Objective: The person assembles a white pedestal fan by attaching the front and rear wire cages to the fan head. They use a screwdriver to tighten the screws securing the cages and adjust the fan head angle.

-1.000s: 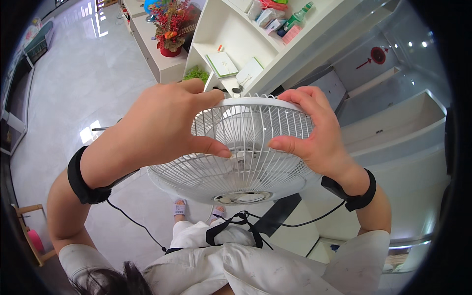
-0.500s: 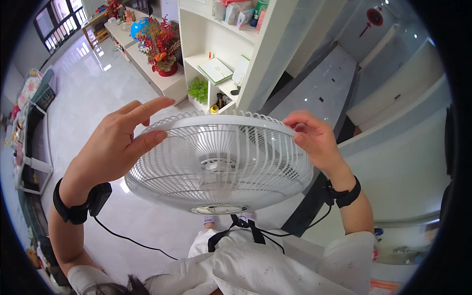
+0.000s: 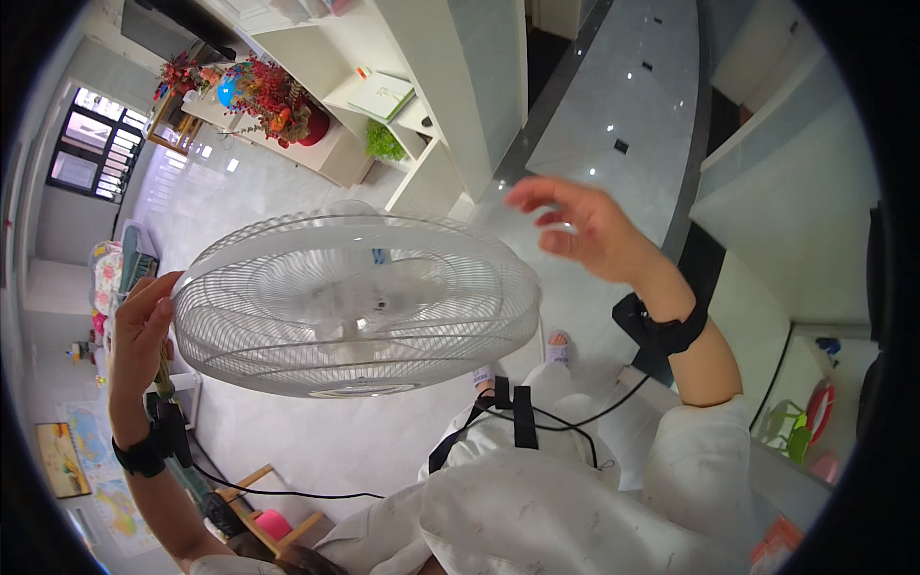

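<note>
The left hand (image 3: 142,333) pinches the white fan (image 3: 358,311) at its left edge, in front of the person (image 3: 565,503), while the right hand (image 3: 592,235), empty and loosely curled, hovers beyond its right side

A loose white shirt (image 3: 537,508) with short sleeves (image 3: 698,460) and tiny grey marks is worn, with white pants (image 3: 551,388) below it. A black band (image 3: 137,457) is wrapped around the left wrist and another black band (image 3: 685,331) around the right, each with a small black box (image 3: 632,321) and a thin black cord (image 3: 287,494). Black straps (image 3: 524,419) are hung at the waist, and pale purple open-toed slippers (image 3: 559,353) are worn on the feet.
</note>
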A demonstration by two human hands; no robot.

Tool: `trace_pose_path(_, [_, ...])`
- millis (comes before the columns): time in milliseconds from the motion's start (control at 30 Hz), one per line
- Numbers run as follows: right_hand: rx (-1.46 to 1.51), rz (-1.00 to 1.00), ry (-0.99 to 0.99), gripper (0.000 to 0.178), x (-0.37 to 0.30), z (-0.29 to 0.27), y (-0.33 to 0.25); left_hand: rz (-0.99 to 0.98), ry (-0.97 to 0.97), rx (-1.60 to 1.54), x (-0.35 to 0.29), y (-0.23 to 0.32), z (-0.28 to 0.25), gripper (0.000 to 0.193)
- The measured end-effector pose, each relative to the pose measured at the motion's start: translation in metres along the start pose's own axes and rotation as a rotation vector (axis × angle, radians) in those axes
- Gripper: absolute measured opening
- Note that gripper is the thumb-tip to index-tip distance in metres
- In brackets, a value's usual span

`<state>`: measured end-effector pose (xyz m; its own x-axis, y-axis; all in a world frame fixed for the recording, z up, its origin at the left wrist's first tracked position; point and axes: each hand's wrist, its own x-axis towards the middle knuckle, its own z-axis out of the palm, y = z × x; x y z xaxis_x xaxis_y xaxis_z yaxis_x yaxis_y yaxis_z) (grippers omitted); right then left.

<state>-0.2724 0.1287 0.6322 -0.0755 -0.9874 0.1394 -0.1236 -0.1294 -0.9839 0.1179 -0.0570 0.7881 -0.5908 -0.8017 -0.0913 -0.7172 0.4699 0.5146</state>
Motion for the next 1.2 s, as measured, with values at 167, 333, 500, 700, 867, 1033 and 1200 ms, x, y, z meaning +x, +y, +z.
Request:
trace_pose_path(167, [0.280, -0.138, 0.072, 0.044, -0.034, 0.031, 0.070, 0.025, 0.084, 0.006, 0.003, 0.001, 0.009, 0.034])
trace_pose_path(333, [0.457, -0.180, 0.298, 0.021, -0.028, 0.054, 0.083, -0.106, -0.006, 0.043, 0.001, -0.002, -0.001, 0.035])
trace_pose_path(500, [0.684, -0.142, 0.254, 0.034, -0.024, 0.057, 0.118, -0.317, 0.096, -0.048, -0.010, -0.040, -0.026, 0.030])
trace_pose_path(700, [0.600, 0.274, -0.074, 0.068, -0.055, 0.070, 0.213, -0.336, 0.064, -0.189, -0.042, -0.113, -0.092, 0.049])
trace_pose_path(867, [1.033, 0.222, -0.236, 0.081, -0.075, 0.129, 0.246, -0.540, 0.248, -0.354, -0.050, -0.154, -0.132, 0.045])
trace_pose_path(1033, [0.958, 0.193, -0.214, 0.074, -0.077, 0.135, 0.250, -0.425, 0.284, -0.204, -0.042, -0.119, -0.090, 0.041])
trace_pose_path(1200, [0.827, 0.327, -0.074, 0.060, -0.089, 0.105, 0.243, -0.575, 0.534, -0.348, -0.034, -0.064, -0.027, 0.037])
